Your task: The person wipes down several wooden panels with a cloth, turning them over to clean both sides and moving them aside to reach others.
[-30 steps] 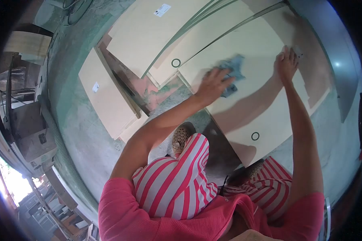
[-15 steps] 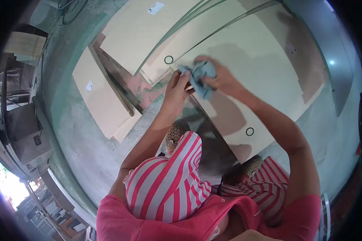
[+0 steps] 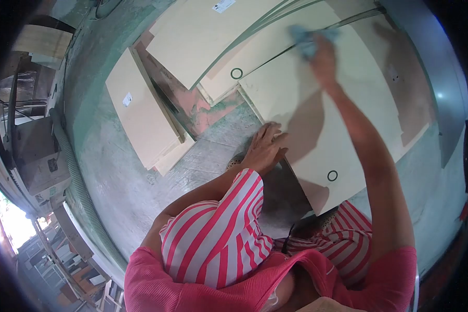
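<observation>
A crumpled light-blue cloth [image 3: 306, 42], smeared by motion, is in my right hand [image 3: 324, 61], which is closed on it over the far part of a large cream panel [image 3: 343, 109]. My left hand [image 3: 267, 147] holds nothing; its fingers are spread and touch the panel's near-left edge. A dark ring-shaped mark [image 3: 332, 176] shows near the panel's front corner. Beyond the left edge, another ring mark [image 3: 236, 73] is on a neighbouring cream panel [image 3: 218, 83].
Stacked panels [image 3: 203, 36] lie at the back, one with a white label [image 3: 224, 5]. A narrower panel stack [image 3: 140, 114] rests on the floor to the left. A ribbed hose [image 3: 78, 187] runs along the left side. A grey sheet [image 3: 426, 67] stands at the right.
Both hands were together on the cloth. My right hand has carried it away, to the far right over the panel, and my left hand has let go and dropped to the panel's edge.
</observation>
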### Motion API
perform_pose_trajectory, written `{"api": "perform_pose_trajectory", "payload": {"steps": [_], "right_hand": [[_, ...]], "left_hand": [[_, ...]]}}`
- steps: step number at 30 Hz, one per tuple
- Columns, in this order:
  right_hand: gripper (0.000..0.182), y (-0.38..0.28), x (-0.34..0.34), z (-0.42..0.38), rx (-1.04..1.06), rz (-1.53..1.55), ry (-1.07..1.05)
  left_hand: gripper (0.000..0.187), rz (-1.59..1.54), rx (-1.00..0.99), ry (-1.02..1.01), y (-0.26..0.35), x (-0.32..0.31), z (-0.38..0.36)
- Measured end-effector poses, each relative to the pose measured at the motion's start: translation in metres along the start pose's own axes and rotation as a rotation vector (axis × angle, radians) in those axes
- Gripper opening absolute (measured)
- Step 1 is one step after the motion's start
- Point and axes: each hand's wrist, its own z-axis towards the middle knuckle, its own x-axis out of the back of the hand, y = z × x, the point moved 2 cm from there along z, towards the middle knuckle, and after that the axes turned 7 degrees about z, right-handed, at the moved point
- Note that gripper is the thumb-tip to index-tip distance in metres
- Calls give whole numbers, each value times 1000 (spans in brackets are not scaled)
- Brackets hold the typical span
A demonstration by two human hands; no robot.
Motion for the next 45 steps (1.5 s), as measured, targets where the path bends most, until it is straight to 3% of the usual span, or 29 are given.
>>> {"api": "perform_pose_trajectory", "payload": {"steps": [1, 2, 3, 6, 8, 10, 12, 15, 16, 19, 20, 23, 25, 27, 29, 31, 38, 40, 44, 45], "right_hand": [[57, -49, 0, -6, 16, 206, -113], [59, -86, -8, -18, 172, 344, -177], [63, -125, -16, -32, 81, 354, -443], [65, -208, 16, -43, -172, 880, -846], [63, -209, 29, -32, -103, 929, -784], [62, -194, 41, -18, 25, 905, -607], [63, -145, 49, 6, -48, 804, -528], [64, -59, 45, 2, -112, 326, -460], [66, -41, 40, -11, -102, 130, -474], [78, -58, 53, -45, 8, -135, -465], [93, -64, 52, -50, 4, -145, -511], [98, -87, 54, -43, -77, -192, -565], [90, -98, 49, -35, -114, -191, -516], [81, -95, 31, -35, -228, -77, -643], [74, -99, 20, -45, -147, -87, -550], [68, -110, 16, -49, 149, 38, -484], [62, -166, 0, -55, 386, 332, -560], [64, -181, -1, -55, 431, 419, -656], [48, -205, -8, -70, 550, 251, -719], [36, -211, -13, -79, 538, 57, -647]], "left_hand": [[44, -115, 42, -115, 3, 3, 2], [41, -232, 84, -230, 6, 5, 4], [41, -233, 81, -234, 11, 7, 5], [35, -230, 26, -414, 18, -9, -3], [30, -196, -244, -151, 21, -25, -11], [29, -277, -197, -239, 22, -22, -13], [28, -353, -159, -328, 24, -14, -7], [28, -268, -194, -342, 21, -10, -2], [26, -268, -210, -265, 21, -8, -1], [24, -261, -201, -196, 14, -6, 1], [24, -259, -177, -207, 12, -6, 1], [23, -220, -130, -199, 10, -10, -3], [23, -234, -111, -189, 13, -7, -2], [23, -246, -91, -177, 13, -2, 0], [22, -317, -55, -100, 9, 4, 4], [21, -306, -78, -87, 4, 8, 7], [13, -335, -209, -262, 17, 27, 3], [11, -364, -232, -215, 22, 27, -2], [9, -427, -245, -113, 21, 34, -9], [9, -427, -243, -110, 18, 29, -11]]}}
